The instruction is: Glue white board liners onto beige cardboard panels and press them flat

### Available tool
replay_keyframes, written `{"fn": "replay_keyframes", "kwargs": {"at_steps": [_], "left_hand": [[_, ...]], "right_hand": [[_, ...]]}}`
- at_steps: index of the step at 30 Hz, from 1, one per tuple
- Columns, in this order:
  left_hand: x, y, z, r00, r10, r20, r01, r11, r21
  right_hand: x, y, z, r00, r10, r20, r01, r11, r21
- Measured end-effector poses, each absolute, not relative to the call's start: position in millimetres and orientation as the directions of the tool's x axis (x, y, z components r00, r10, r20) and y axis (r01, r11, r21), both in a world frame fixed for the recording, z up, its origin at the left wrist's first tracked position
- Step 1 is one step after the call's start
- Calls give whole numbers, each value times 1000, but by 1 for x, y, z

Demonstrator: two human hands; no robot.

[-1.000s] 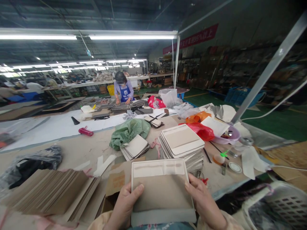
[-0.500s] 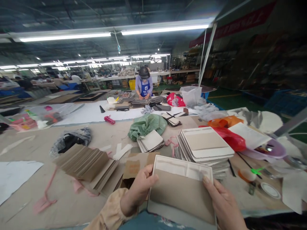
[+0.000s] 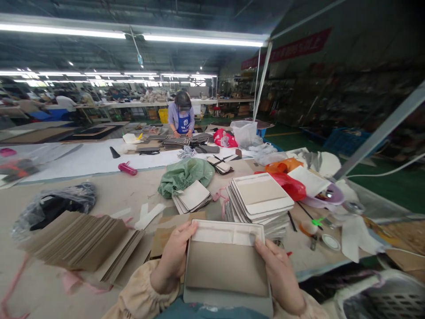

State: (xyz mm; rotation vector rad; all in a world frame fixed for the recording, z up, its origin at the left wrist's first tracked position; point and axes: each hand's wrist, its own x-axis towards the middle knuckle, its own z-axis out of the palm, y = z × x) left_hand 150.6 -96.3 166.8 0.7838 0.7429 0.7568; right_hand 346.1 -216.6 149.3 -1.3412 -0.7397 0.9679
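A flat rectangular panel (image 3: 227,266), beige in the middle with a pale border and a white strip along its far edge, is held up near my body. My left hand (image 3: 177,252) grips its left edge, thumb on top near the far corner. On the opposite edge my right hand (image 3: 279,270) is closed, its thumb on the white strip. Just beyond the panel stands a tall stack of similar pale-edged panels (image 3: 259,195). A smaller stack of white pieces (image 3: 192,197) lies left of that, against a green cloth bag (image 3: 186,175).
Brown cardboard sheets (image 3: 83,241) lean in a row at left, beside a clear plastic bag (image 3: 79,199). Right of the tall stack are a red bag (image 3: 288,186), a purple basin (image 3: 325,197) and a tape roll (image 3: 330,242). Across the table a co-worker (image 3: 182,115) handles dark pieces.
The view swung right, then partly back left. My left hand has slid toward the panel's far left corner. The panel tilted, then came nearly level, and both hands kept hold of it.
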Motion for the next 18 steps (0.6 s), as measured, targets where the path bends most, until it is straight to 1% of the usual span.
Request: {"fn": "replay_keyframes", "kwargs": {"at_steps": [3,7,8,10,14,18], "left_hand": [[151,-96,171,504,820,-271,-299,460,836],[152,-96,175,493,823,-280,-300,463,834],[152,-96,175,494,823,-281,-299,465,833],[152,-97,175,490,825,-282,-291,460,839],[153,-98,175,482,827,-290,-274,456,847],[153,-99,175,499,811,-305,-281,485,829]], "right_hand": [[349,-216,156,397,916,-60,-141,-4,-990],[359,-213,170,339,936,89,64,72,-995],[361,-212,173,340,935,102,110,69,-992],[361,-208,178,375,923,83,159,24,-987],[355,-204,180,469,883,30,164,-54,-985],[354,-205,174,451,892,14,81,-25,-996]]}}
